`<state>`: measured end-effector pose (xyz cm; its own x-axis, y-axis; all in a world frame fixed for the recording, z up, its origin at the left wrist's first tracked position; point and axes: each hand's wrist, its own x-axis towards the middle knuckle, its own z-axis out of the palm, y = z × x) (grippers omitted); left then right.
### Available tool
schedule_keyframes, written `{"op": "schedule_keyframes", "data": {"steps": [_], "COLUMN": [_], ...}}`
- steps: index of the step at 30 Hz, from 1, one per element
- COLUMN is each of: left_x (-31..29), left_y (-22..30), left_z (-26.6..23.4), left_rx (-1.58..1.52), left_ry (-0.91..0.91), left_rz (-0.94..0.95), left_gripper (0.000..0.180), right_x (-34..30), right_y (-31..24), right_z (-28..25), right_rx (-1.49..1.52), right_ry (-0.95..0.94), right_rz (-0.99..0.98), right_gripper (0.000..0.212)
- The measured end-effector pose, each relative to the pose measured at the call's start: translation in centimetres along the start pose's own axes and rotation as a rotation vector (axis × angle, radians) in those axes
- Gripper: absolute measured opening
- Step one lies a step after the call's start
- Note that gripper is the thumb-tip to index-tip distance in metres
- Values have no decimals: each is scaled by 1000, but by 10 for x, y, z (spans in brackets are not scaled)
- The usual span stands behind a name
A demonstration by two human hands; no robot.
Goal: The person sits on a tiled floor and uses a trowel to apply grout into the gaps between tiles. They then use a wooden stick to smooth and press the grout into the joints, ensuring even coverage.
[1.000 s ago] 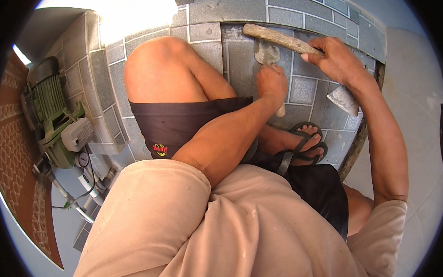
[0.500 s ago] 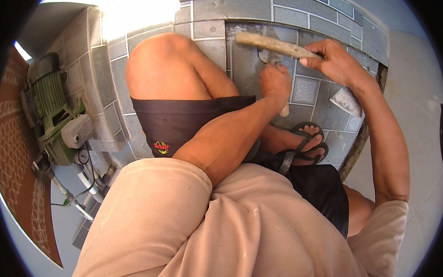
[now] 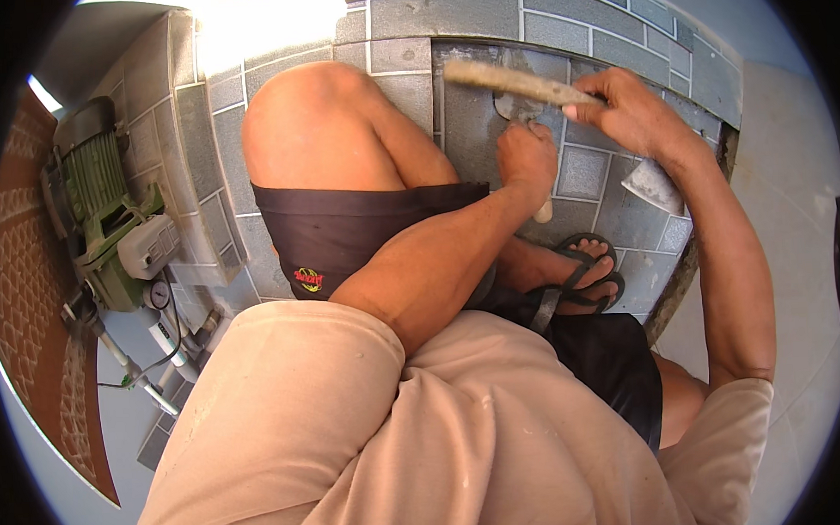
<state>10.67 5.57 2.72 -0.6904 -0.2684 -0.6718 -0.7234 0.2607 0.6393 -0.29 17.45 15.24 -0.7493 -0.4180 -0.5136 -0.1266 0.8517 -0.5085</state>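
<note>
My left hand [image 3: 528,157] is closed round a small trowel. Its pale handle [image 3: 543,210] sticks out below the fist, and its metal blade [image 3: 514,105] shows above it against the grey tiles. In my right hand [image 3: 629,113] is one end of a rough wooden stick [image 3: 506,78], fingers and thumb pinching it. The stick points left across the trowel blade, its far end a little blurred; I cannot tell whether it touches the blade. A wedge-shaped grey metal blade [image 3: 653,188] lies by my right forearm, which partly hides it.
Grey patterned tiles [image 3: 579,172] with pale joints lie under my hands. A raised tile edge [image 3: 560,46] runs along the far side. My sandalled foot [image 3: 589,273] is close below the trowel. At the left stand a green motor pump [image 3: 99,200] and pipes [image 3: 168,341].
The stick's far end has shifted slightly and is more blurred. The whole view has moved a little; both hands keep their grips.
</note>
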Motion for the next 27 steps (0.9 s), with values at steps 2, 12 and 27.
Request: {"op": "schedule_keyframes", "data": {"steps": [2,12,27], "left_x": [-4,2,5], "left_y": [1,-6,-7], "left_z": [0,6,8], "left_rx": [27,-24,-22], "left_ry": [52,42,-6], "left_rz": [51,31,-4], "left_gripper": [38,38,39], "right_x": [-1,-17,-35], "right_y": [3,8,24], "right_z": [2,-20,-33], "right_rx": [17,-29,-114], "right_ry": [-3,-170,-23], "right_rz": [7,141,276], "right_gripper": [38,40,46]}}
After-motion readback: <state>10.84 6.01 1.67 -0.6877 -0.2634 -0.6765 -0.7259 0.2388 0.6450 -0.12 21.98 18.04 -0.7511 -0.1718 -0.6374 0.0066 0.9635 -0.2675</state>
